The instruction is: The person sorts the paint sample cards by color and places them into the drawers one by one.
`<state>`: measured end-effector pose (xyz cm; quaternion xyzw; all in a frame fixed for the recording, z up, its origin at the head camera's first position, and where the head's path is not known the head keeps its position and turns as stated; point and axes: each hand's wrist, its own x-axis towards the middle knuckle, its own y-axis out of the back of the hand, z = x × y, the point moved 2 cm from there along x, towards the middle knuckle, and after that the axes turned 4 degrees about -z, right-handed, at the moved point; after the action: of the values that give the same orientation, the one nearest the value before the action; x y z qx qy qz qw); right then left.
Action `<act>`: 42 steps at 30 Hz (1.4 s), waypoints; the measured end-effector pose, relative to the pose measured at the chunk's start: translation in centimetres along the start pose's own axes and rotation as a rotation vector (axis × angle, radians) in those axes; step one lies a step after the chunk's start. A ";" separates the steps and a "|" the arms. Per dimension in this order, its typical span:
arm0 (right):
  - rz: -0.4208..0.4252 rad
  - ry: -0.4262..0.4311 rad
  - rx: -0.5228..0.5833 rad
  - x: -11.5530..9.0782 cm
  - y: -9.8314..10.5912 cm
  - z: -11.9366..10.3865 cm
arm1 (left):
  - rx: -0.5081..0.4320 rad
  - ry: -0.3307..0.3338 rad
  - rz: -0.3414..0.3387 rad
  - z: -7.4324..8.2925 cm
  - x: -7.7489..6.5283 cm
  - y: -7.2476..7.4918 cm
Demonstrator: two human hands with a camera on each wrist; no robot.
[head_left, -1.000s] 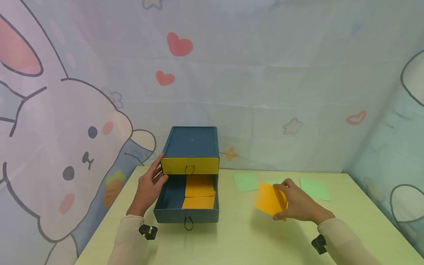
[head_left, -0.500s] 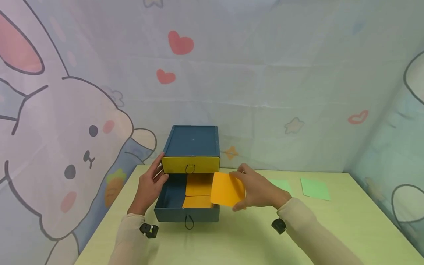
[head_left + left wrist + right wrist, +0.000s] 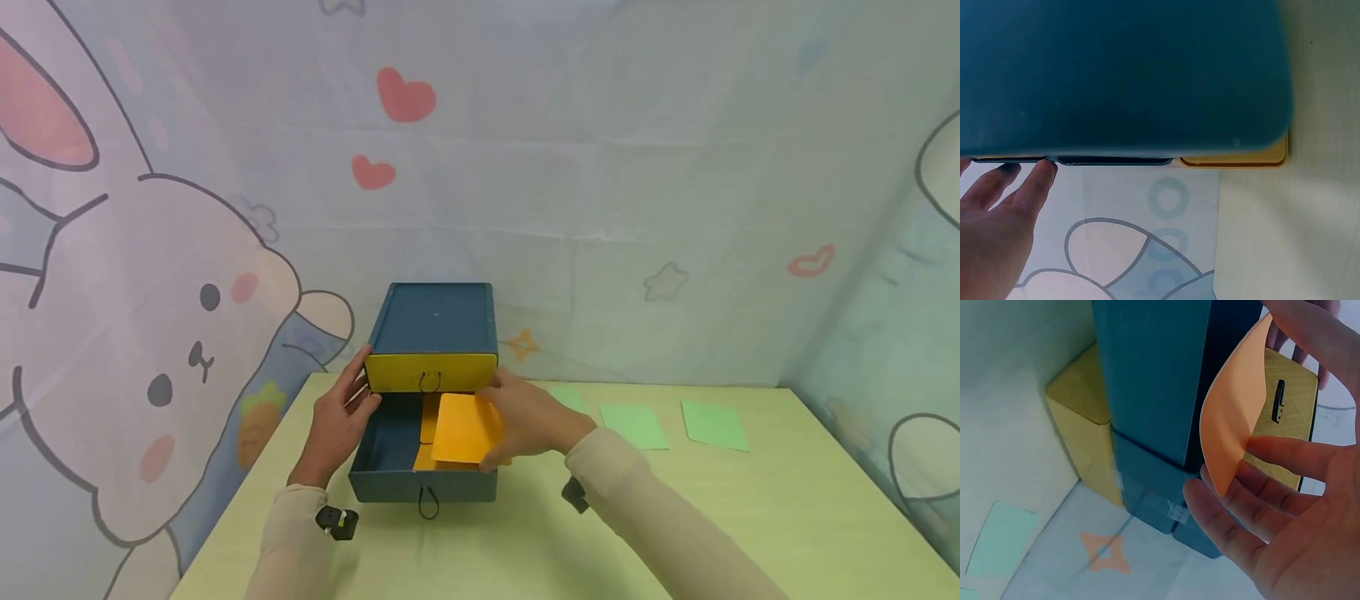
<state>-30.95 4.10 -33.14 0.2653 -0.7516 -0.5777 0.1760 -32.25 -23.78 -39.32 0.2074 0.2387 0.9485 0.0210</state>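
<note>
A small blue cabinet [image 3: 435, 321] stands on the table with its yellow upper drawer [image 3: 390, 373] closed. Its blue lower drawer [image 3: 390, 487] is pulled out. Orange sheets [image 3: 429, 412] lie in the right part of that drawer, partly covered from view. Over them my right hand [image 3: 528, 417] holds another orange sheet [image 3: 463, 429] by its right side, between thumb and fingers. In the right wrist view this sheet [image 3: 1235, 406] bows slightly. My left hand [image 3: 337, 433] rests against the cabinet's left front edge, fingers extended; in the left wrist view its fingertips [image 3: 1041, 175] touch that edge.
Several light green sheets lie on the table to the right, among them a middle one [image 3: 633, 425] and a far right one [image 3: 715, 425]. A cord loop [image 3: 428, 503] hangs at the lower drawer's front. Behind the table hangs a printed cloth [image 3: 637, 183].
My right hand has carried the orange sheet leftward from above the green sheets to over the open lower drawer. My left hand stays at the cabinet's side.
</note>
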 end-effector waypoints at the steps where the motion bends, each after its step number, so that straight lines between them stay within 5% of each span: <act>1: -0.004 -0.006 -0.002 0.3 -0.1 -0.1 | 0.002 0.001 0.001 0.0 0.0 0.0; 22: -0.072 -0.041 -0.281 3.9 -2.3 -2.3 | 0.009 0.000 0.004 -0.2 0.0 0.0; 42: -0.090 -0.082 -0.331 4.3 -5.5 -1.5 | -0.005 -0.014 0.001 0.0 -0.2 0.2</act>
<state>-32.49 -0.71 -38.22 0.2424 -0.6401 -0.7112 0.1601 -32.10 -24.02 -39.27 0.2140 0.2361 0.9476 0.0224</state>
